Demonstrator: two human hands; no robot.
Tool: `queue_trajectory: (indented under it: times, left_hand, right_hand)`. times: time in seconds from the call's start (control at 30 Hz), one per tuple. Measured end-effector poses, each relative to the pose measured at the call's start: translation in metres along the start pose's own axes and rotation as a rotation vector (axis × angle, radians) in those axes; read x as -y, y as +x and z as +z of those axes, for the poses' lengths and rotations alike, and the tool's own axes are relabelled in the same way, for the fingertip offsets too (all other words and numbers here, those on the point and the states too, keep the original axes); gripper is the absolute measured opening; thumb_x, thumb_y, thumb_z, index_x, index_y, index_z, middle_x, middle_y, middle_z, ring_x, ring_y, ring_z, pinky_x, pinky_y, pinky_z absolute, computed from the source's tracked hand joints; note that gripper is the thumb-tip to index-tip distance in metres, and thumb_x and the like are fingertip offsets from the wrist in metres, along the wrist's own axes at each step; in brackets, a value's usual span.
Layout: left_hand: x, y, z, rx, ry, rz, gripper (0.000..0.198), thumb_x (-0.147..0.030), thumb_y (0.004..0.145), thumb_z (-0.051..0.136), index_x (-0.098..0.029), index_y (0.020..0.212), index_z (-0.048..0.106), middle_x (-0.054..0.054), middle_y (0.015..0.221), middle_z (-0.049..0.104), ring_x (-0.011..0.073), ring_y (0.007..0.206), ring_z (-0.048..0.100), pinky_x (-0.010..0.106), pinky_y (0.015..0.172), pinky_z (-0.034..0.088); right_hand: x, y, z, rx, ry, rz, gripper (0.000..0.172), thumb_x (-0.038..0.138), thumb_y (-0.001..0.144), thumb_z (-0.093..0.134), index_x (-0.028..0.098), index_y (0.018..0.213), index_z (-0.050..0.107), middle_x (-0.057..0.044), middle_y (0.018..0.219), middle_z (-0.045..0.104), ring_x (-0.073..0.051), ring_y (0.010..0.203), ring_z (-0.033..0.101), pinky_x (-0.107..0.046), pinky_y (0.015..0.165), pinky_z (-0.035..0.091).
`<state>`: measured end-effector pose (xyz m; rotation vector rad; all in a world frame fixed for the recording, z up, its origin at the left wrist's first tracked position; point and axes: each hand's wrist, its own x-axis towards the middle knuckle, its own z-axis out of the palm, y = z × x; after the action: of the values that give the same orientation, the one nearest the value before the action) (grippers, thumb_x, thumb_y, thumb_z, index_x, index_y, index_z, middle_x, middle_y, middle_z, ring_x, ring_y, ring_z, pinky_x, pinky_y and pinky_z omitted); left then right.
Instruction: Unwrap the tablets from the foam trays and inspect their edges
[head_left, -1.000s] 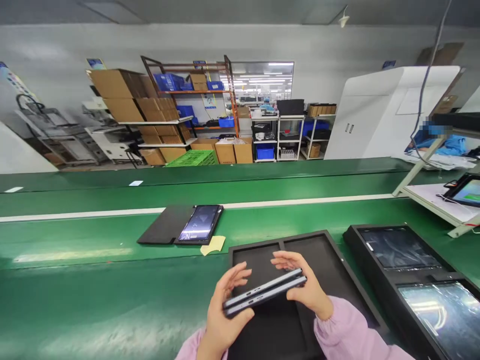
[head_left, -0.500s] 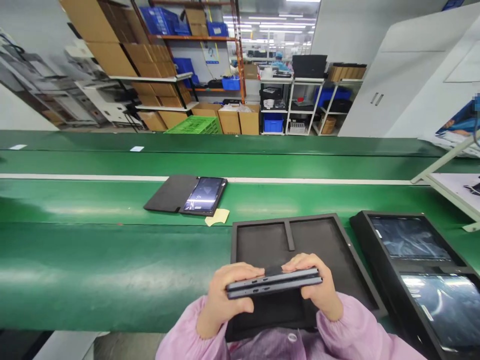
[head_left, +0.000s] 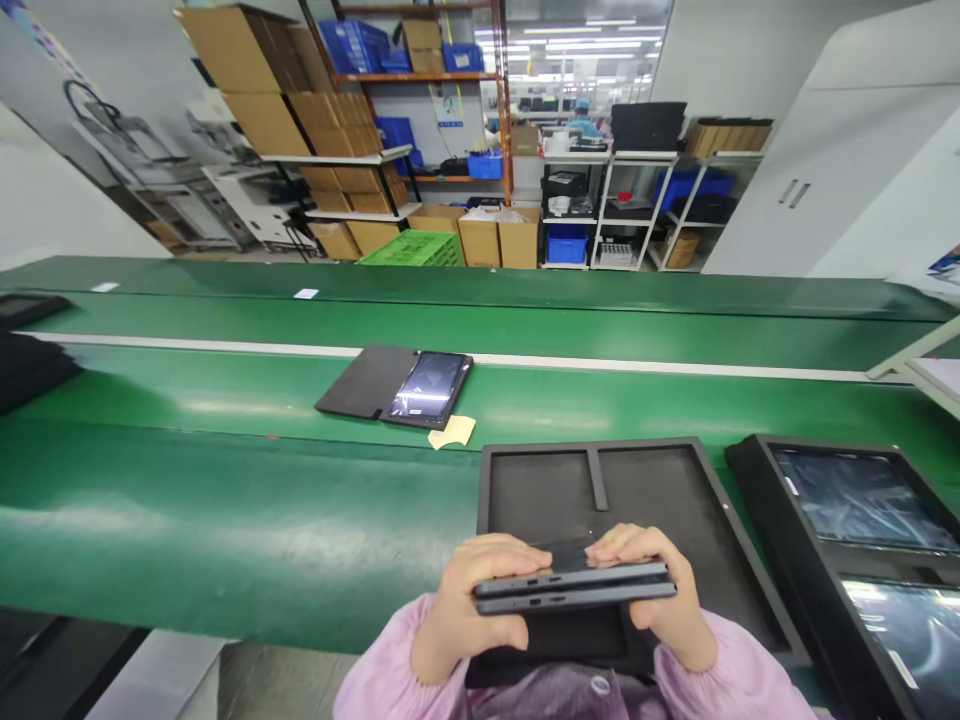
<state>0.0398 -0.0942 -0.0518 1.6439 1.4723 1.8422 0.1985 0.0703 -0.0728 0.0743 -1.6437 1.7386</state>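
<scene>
Two thin dark-grey tablets (head_left: pixel 577 590) lie one on the other, held level with their port edges facing me. My left hand (head_left: pixel 471 600) is closed around their left end, thumb below and fingers on top. Around the right end, my right hand (head_left: pixel 664 590) grips in the same manner. Something clear and shiny, perhaps film, shows on the upper tablet between my fingers. Beneath my hands is a black foam tray (head_left: pixel 660 490) with a short divider strip; the tablets hide part of its near side.
To the right, a black foam tray (head_left: pixel 825 565) holds two film-covered tablets. Farther off on the green conveyor (head_left: pixel 225 480), an open black case (head_left: pixel 367 385) holds a tablet beside yellow paper (head_left: pixel 453 432). Black items (head_left: pixel 30 370) lie far left.
The view has turned slightly left, so everything sits farther right in the picture. The stacked tablets are now more level, and both hands keep their hold on them.
</scene>
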Motion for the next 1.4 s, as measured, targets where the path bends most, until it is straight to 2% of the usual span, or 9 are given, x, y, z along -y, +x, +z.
queue_trajectory:
  times: [0.17,0.3,0.37,0.57,0.7,0.83,0.97,1.13,1.4]
  left_hand:
    - [0.038,-0.033,0.007,-0.158,-0.058,-0.248,0.061,-0.063,0.062,0.070,-0.028,0.112,0.064,0.007,0.092,0.073,0.0248,0.080,0.069,0.032,0.073,0.055]
    - [0.088,-0.050,0.016,-0.591,0.065,-0.504,0.057,-0.070,0.055,0.068,-0.016,0.071,0.070,0.011,0.076,0.070,0.0273,0.074,0.066,0.034,0.070,0.055]
    - [0.099,-0.041,0.018,-0.738,0.071,-0.622,0.055,-0.068,0.055,0.068,-0.015,0.069,0.067,0.011,0.076,0.069,0.0275,0.079,0.064,0.036,0.077,0.052]
    - [0.105,-0.003,0.047,-0.630,-0.317,-0.973,0.055,-0.061,0.079,0.051,-0.014,0.105,0.061,0.016,0.116,0.062,0.0275,0.113,0.055,0.042,0.101,0.040]
    - [0.125,0.005,0.074,-0.644,0.104,-0.734,0.060,-0.045,0.079,0.056,-0.008,0.126,0.047,0.022,0.140,0.041,0.0296,0.133,0.032,0.047,0.113,0.020]
    - [0.123,0.026,0.076,-0.497,0.045,-0.538,0.054,-0.042,0.087,0.042,-0.014,0.134,0.042,0.013,0.146,0.035,0.0221,0.137,0.027,0.040,0.115,0.016]
    - [0.104,0.055,0.060,-0.524,-0.072,-0.552,0.050,-0.038,0.084,0.048,-0.017,0.129,0.048,0.010,0.137,0.049,0.0232,0.129,0.040,0.038,0.109,0.030]
    - [0.098,0.069,0.046,-0.588,-0.162,-0.629,0.038,-0.033,0.073,0.057,-0.016,0.108,0.060,0.008,0.106,0.065,0.0220,0.095,0.061,0.033,0.084,0.047]
    - [0.105,0.065,0.031,-0.540,-0.208,-0.599,0.031,-0.028,0.072,0.060,-0.016,0.100,0.059,0.005,0.095,0.064,0.0192,0.086,0.059,0.031,0.079,0.045]
  right_hand:
    - [-0.025,-0.006,-0.020,0.085,-0.087,0.258,0.054,0.050,0.060,0.080,0.024,0.103,0.059,-0.008,0.099,0.066,-0.023,0.090,0.063,-0.038,0.078,0.052]
    - [-0.058,-0.012,-0.031,0.100,-0.375,0.605,0.032,0.042,0.062,0.075,0.015,0.076,0.065,-0.009,0.085,0.068,-0.026,0.085,0.064,-0.040,0.081,0.049]
    - [-0.057,-0.011,-0.028,0.093,-0.472,0.654,0.021,0.033,0.065,0.069,0.015,0.073,0.063,-0.006,0.076,0.067,-0.024,0.077,0.063,-0.035,0.075,0.049]
    - [0.008,0.012,0.003,0.212,-0.718,0.456,0.029,0.023,0.074,0.048,0.016,0.100,0.058,-0.004,0.084,0.066,-0.021,0.074,0.061,-0.030,0.071,0.046]
    - [0.023,0.022,0.020,0.235,-0.918,0.630,0.051,0.019,0.074,0.046,0.019,0.124,0.048,-0.007,0.099,0.068,-0.026,0.089,0.065,-0.034,0.079,0.045]
    - [0.005,0.023,0.024,0.236,-0.922,0.677,0.031,0.029,0.081,0.046,0.018,0.109,0.054,-0.006,0.083,0.067,-0.024,0.079,0.064,-0.032,0.071,0.044]
    - [-0.027,0.034,0.020,0.070,-0.729,0.570,0.030,0.039,0.090,0.036,0.017,0.084,0.056,-0.003,0.069,0.060,-0.018,0.068,0.059,-0.029,0.065,0.042]
    - [-0.063,0.076,0.016,-0.131,-0.390,0.540,0.041,0.035,0.081,0.048,0.020,0.119,0.049,-0.006,0.101,0.057,-0.010,0.054,0.052,-0.025,0.048,0.044]
    - [-0.065,0.113,0.018,-0.037,-0.078,0.687,0.036,0.023,0.069,0.053,0.018,0.104,0.054,0.002,0.080,0.059,-0.005,0.041,0.046,-0.017,0.034,0.038]
